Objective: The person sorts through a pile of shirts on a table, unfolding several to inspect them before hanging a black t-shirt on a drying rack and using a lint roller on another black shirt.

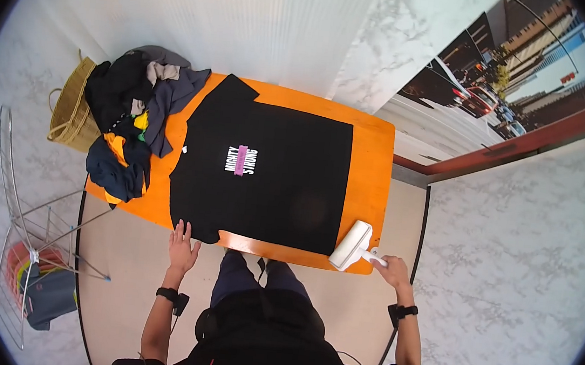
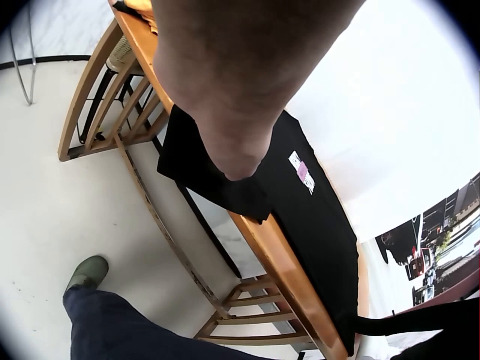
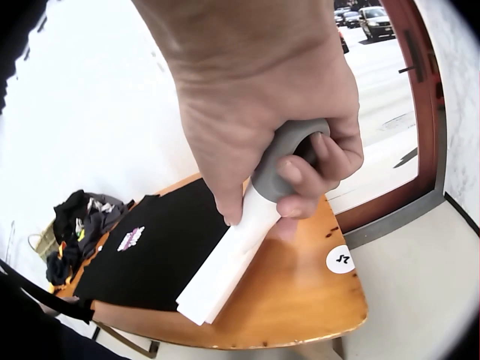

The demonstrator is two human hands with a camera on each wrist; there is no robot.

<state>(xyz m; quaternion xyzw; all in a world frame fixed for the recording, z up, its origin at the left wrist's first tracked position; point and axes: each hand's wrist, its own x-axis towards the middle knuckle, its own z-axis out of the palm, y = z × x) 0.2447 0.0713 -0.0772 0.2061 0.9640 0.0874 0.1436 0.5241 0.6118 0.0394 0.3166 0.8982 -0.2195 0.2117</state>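
A black T-shirt (image 1: 286, 175) with a white and pink "MIGHTY STRONG" print lies spread flat on the orange table (image 1: 371, 169), its collar toward the left. My left hand (image 1: 182, 248) is at the near table edge, with straight fingers touching the near sleeve (image 2: 217, 180). In the left wrist view the forearm and hand hide part of the shirt. My right hand (image 3: 277, 142) grips the handle of a white lint roller (image 1: 353, 245), fingers curled round its grey end. The roller head is over the table's near right corner, beside the shirt's hem.
A heap of dark clothes (image 1: 132, 90) covers the table's left end, beside a wicker basket (image 1: 74, 105). On the left stands a wire drying rack (image 1: 33, 255) with garments hanging low. A white wall rises behind the table. A round numbered sticker (image 3: 340, 259) marks the right corner.
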